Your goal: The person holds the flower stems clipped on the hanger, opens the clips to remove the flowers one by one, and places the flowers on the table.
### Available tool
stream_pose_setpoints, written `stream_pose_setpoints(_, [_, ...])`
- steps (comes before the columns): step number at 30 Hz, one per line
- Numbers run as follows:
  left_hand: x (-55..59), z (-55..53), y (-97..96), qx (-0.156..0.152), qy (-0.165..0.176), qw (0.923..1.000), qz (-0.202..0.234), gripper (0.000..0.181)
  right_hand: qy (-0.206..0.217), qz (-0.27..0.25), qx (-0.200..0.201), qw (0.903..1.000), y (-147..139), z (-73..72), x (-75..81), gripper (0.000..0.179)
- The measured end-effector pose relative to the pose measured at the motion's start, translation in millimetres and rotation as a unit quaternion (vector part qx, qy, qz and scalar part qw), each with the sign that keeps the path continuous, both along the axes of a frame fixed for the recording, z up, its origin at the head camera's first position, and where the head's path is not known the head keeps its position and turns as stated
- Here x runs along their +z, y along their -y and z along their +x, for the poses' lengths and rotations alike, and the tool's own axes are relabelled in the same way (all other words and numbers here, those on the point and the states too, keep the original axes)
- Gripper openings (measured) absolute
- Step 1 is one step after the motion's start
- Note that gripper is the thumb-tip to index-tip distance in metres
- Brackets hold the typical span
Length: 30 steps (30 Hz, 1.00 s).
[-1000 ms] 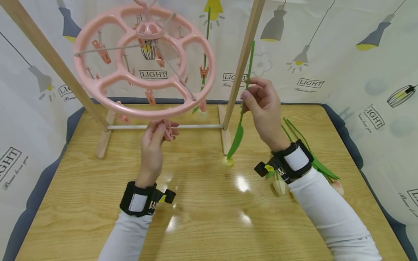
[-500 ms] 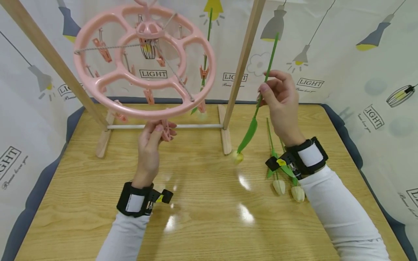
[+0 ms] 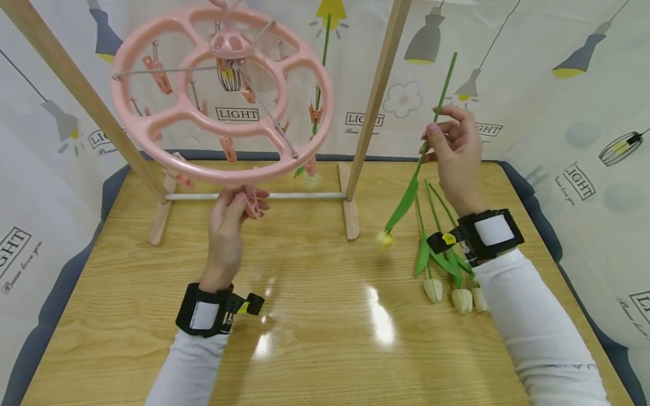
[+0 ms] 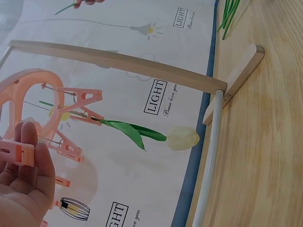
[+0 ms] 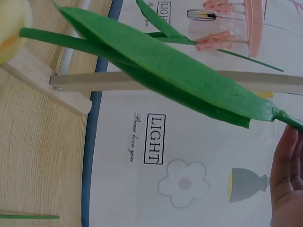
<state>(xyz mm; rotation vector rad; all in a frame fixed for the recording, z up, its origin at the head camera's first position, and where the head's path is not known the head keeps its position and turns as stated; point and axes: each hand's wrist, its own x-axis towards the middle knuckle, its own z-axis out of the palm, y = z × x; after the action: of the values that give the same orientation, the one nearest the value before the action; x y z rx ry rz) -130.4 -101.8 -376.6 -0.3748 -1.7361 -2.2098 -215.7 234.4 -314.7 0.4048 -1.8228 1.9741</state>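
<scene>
My left hand (image 3: 227, 225) grips a pink clothespin (image 3: 252, 202) that hangs under the front rim of a round pink drying rack (image 3: 203, 171). In the left wrist view the clothespin's end shows between thumb and fingers. Right of the wooden stand, my right hand (image 3: 457, 155) pinches the green stem of a yellow tulip (image 3: 404, 206), its flower hanging down and its stem end up. The right wrist view shows the tulip's large leaf (image 5: 161, 71) up close. Another tulip (image 4: 182, 138), pale, hangs head down from a clothespin on the rack's right side.
Several pale tulips (image 3: 433, 290) lie on the table (image 3: 325, 338) under my right forearm. The rack hangs within a wooden stand with a right post (image 3: 378, 101), feet and a white crossbar (image 3: 304, 196). A printed cloth (image 3: 558, 113) forms the backdrop.
My right hand has moved right, away from the stand post, carrying the yellow tulip, which now tilts more. My left hand, still gripping the clothespin, has shifted slightly left.
</scene>
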Motion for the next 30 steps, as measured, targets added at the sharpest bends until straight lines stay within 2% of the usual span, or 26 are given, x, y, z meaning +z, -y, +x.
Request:
stream_pose_setpoints(9, [-0.6, -0.1, 3.0, -0.001, -0.012, 0.9999, -0.003, 0.024, 0.042, 0.002, -0.046, 0.9980, -34.3, -9.8, -6.2, 0.029])
stream_pose_setpoints(18, [-1.0, 1.2, 4.8, 0.004, -0.010, 0.9999, -0.006, 0.024, 0.088, 0.066, -0.092, 0.9896, -78.1, -13.3, -5.0, 0.031])
stream_pose_setpoints(21, [-1.0, 1.7, 5.3, 0.004, -0.013, 0.9999, -0.009, 0.024, 0.108, 0.109, -0.116, 0.9813, -94.5, -12.3, -4.5, 0.030])
stream_pose_setpoints(24, [-2.0, 1.8, 5.9, 0.000, -0.022, 0.9998, -0.002, 0.024, 0.121, 0.162, -0.152, 0.9676, -110.2, -10.7, -3.1, 0.031])
stream_pose_setpoints(30, [-3.4, 1.4, 6.4, -0.008, -0.036, 0.9993, 0.007, 0.025, 0.149, 0.249, -0.215, 0.9324, -138.8, -8.5, -4.4, 0.036])
